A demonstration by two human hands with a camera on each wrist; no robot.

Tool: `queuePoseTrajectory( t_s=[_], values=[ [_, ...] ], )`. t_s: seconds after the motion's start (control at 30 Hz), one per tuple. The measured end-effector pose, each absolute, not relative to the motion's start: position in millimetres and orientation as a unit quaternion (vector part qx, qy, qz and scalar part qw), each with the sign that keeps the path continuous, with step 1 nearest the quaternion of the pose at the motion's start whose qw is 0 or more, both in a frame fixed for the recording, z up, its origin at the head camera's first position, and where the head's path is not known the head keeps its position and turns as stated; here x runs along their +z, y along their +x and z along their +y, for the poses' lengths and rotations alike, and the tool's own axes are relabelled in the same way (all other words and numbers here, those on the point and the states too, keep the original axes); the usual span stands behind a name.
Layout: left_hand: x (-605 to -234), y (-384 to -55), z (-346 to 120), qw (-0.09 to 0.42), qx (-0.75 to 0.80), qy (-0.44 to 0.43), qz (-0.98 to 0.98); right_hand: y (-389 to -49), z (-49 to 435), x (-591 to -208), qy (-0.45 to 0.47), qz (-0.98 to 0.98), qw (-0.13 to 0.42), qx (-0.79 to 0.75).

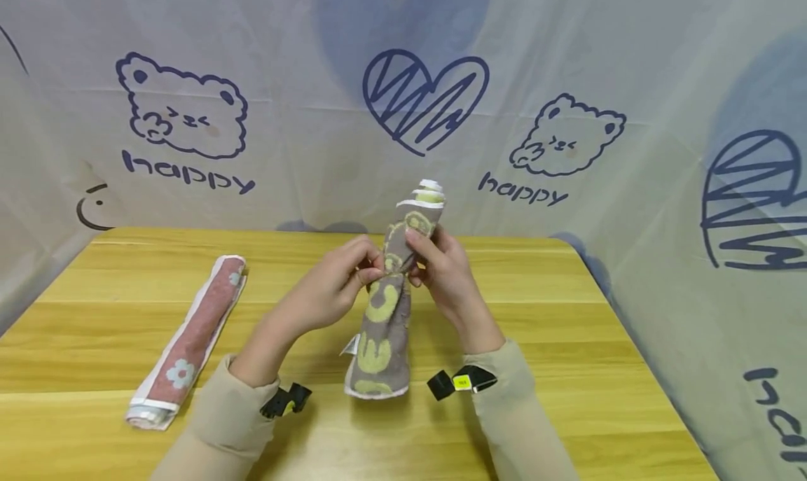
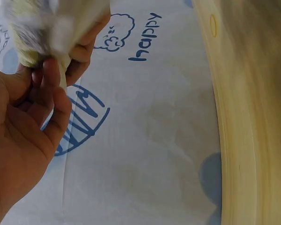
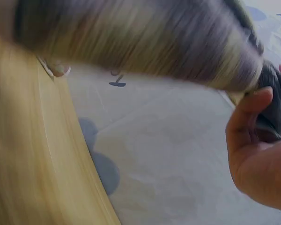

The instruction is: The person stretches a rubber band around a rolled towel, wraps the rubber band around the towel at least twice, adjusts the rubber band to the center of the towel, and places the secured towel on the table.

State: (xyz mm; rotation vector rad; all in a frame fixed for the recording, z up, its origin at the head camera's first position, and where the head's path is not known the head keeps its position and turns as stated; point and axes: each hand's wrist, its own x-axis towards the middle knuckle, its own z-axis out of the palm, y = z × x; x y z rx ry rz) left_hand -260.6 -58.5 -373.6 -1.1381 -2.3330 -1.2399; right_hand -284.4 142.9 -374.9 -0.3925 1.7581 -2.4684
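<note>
A rolled grey-brown towel (image 1: 382, 341) with yellow letters stands tilted before me, held in both hands over the table. Its waist is drawn in at the middle, and the white-edged layers at its top end step out in a spiral. My left hand (image 1: 328, 285) pinches the towel at this narrow waist with thumb and fingertips. Around the upper part, my right hand (image 1: 449, 278) grips with its thumb on the front; its other fingers are mostly hidden behind. In the right wrist view the towel (image 3: 145, 42) is blurred, with the right hand (image 3: 267, 164) at its end.
To the left, a rolled pink towel (image 1: 195, 334) with white edges and pale blue flowers lies on the wooden table (image 1: 599, 397). Behind the table hangs a pale cloth (image 1: 302, 131) printed with bears and hearts. A small white tag (image 1: 350, 345) sticks out from the grey-brown towel's side.
</note>
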Motion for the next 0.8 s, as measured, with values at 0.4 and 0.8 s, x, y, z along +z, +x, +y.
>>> queuePoseTrajectory(
  t_s=[0.4, 0.8],
  values=[
    [-375, -262, -60, 0.208, -0.398, -0.391, -0.803, -285, 141, -380, -0.092, 0.619, 0.008, -0.780],
    [-380, -261, -50, 0.341, -0.275, -0.375, -0.817, -280, 130, -382, -0.055, 0.660, -0.069, -0.746]
  ],
)
